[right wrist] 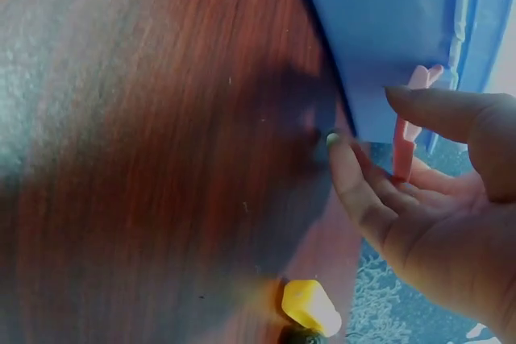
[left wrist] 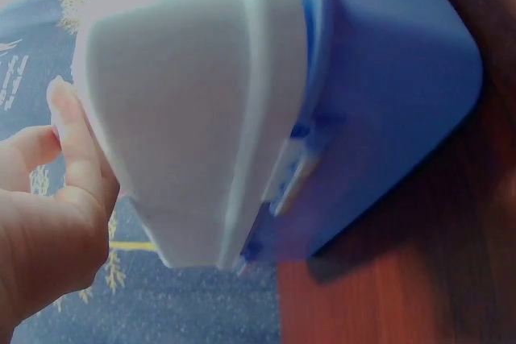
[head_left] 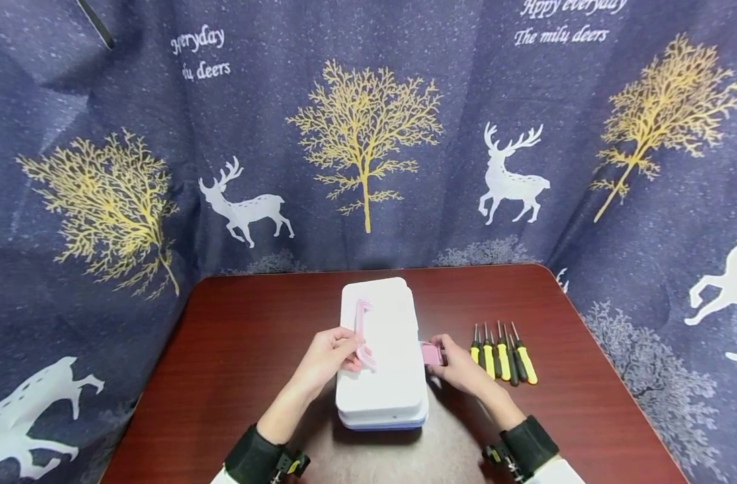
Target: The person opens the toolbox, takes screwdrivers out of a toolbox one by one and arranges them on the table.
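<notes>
A box with a white lid [head_left: 387, 376] and a blue body [left wrist: 387, 110] stands at the middle of the table. My left hand [head_left: 327, 359] is over the lid and pinches its pink handle [head_left: 359, 319] near the lower end. In the left wrist view the handle is mostly hidden behind the lid and fingers. My right hand [head_left: 461, 366] is at the box's right side, holding a pink latch [head_left: 430, 353] that sticks outward. The right wrist view shows this latch [right wrist: 405, 130] between the thumb and the fingers, beside the blue wall [right wrist: 379, 38].
Several screwdrivers [head_left: 502, 355] with yellow or black handles lie in a row right of my right hand. The reddish-brown table [head_left: 241, 336] ends at a dark blue curtain [head_left: 398, 249] printed with deer and trees.
</notes>
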`<state>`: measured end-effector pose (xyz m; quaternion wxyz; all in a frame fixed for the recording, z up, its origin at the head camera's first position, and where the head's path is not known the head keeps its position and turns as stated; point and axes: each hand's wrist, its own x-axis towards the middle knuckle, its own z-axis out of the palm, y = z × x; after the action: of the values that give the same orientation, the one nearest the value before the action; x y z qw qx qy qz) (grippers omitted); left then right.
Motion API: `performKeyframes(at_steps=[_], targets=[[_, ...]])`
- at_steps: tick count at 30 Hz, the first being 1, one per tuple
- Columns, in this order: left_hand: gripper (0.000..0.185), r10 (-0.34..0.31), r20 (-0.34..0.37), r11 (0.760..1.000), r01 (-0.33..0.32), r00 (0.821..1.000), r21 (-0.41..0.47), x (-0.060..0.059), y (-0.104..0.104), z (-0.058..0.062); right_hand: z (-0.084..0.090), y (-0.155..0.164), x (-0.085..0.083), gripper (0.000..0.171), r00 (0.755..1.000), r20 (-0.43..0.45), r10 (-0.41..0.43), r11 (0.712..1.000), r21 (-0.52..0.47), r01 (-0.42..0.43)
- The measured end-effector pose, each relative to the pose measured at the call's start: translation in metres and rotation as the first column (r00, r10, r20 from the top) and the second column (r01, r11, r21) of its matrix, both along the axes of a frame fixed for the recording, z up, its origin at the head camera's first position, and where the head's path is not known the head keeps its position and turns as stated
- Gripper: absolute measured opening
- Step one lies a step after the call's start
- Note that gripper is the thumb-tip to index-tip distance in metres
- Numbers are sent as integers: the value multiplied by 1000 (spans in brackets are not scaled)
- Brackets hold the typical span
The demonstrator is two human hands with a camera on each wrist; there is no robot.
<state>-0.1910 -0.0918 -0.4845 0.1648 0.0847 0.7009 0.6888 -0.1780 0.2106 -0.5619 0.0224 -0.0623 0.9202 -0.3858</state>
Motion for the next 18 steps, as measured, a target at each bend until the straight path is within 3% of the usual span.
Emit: performKeyframes(at_steps=[6,11,15,18], targets=[[28,-33,-9,999,33,999,-10,0,12,-3,4,0,3,62,998,65,18,992,-124,-10],[27,-31,-8,999,31,999,-14,1,14,-1,11,0,5,59,998,49,37,960,-278,-22],[28,-35,-4,999,35,999,-14,2,14,-3,13,-2,5,51,995,85,48,902,-432,-6],[28,-36,6,999,36,999,-13,2,15,-3,12,-6,5,47,979,200,39,813,-576,85]])
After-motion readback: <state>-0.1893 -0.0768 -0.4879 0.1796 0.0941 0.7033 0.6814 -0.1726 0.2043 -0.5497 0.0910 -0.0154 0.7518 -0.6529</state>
